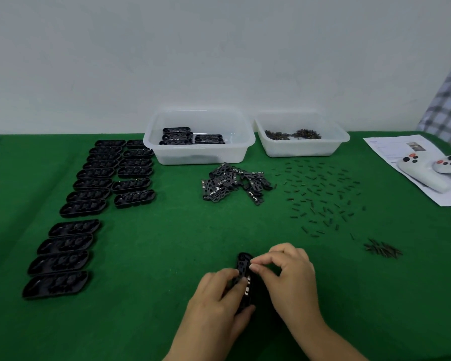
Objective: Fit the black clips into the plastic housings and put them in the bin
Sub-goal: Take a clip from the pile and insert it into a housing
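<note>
Step in hand: seating a clip in a housing. Next move, by judgement: press the clip fully home, then carry the piece to the bin.

Right hand (288, 276): fingers curled, thumb and forefinger tips pinched together on the housing's upper edge, apparently on a clip; the clip itself is too small to make out.
Left hand (219, 295): fingers curled round the housing's left side, steadying it.
Housing in work (245, 278): black, elongated, lying on the green table (154, 256) between both hands.
Clip pile (233, 183): mid-table, well apart.
Empty housings (71, 227): rows at left.
Bin (198, 152): far centre, holding a few finished pieces.
</note>
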